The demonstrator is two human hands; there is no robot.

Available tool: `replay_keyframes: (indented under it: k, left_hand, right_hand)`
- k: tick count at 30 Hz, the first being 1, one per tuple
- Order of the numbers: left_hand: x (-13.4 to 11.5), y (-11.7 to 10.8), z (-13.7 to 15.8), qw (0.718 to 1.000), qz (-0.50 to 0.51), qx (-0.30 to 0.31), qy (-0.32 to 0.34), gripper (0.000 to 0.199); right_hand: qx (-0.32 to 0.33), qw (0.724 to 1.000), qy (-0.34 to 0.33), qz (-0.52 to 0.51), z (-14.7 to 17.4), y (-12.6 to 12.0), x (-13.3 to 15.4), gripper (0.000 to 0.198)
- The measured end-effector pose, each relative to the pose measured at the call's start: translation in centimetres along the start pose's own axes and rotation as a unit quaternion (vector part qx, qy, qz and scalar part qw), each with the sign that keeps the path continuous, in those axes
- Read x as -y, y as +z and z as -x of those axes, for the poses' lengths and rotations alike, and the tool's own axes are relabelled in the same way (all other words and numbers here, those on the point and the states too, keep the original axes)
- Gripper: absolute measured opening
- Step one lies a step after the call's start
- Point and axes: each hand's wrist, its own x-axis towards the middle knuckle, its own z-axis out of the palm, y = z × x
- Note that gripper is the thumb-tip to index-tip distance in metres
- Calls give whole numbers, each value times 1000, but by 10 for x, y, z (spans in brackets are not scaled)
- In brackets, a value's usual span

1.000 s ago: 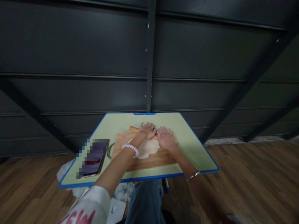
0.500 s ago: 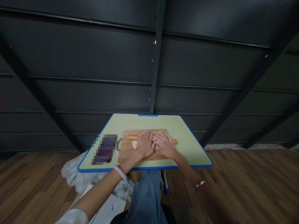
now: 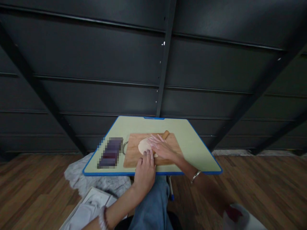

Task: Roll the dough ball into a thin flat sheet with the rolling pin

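A wooden rolling pin [image 3: 165, 134] lies slantwise on a wooden cutting board [image 3: 131, 161], its far end pointing up and right. Under it is a flat, pale, roundish sheet of dough [image 3: 144, 145], partly hidden by my hands. My right hand [image 3: 161, 148] lies flat over the middle of the pin, fingers stretched toward the upper left across the dough. At the board's near edge, my left hand [image 3: 145, 169] has its fingers together and bent over the pin's near end, which it hides. The fingertips touch the dough's lower edge.
The board rests on a small pale-green table with a blue rim [image 3: 110, 174]. Left of it lies a blurred-out dark object [image 3: 111, 153], with a metal loop [image 3: 124, 148] at the board's side. A crumpled marbled sheet [image 3: 81, 172] lies below left. Dark panels stand behind.
The rolling pin has swung from nearly crosswise to slantwise. My left hand has dropped back toward the near edge, and more of the dough shows. The view has shifted slightly.
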Motion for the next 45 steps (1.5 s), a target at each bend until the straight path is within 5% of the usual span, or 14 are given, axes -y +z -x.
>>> replay_keyframes:
  k: [4, 13, 27, 36, 45]
  left_hand:
    - [13, 2, -4, 1000, -14, -1, -16, 48]
    - [55, 4, -20, 998, 29, 20, -52, 41]
    - [95, 14, -35, 998, -13, 13, -63, 46]
    - [80, 23, -24, 999, 9, 6, -35, 58]
    - [64, 10, -16, 997, 78, 16, -12, 50]
  right_hand:
    - [9, 998, -29, 50, -32, 13, 3, 44]
    - [101, 995, 24, 4, -97, 12, 23, 41]
    - [29, 999, 7, -23, -157, 32, 33, 38]
    - [35, 984, 173, 4, -124, 24, 30, 49]
    - [-35, 991, 91, 91, -16, 1, 40, 37]
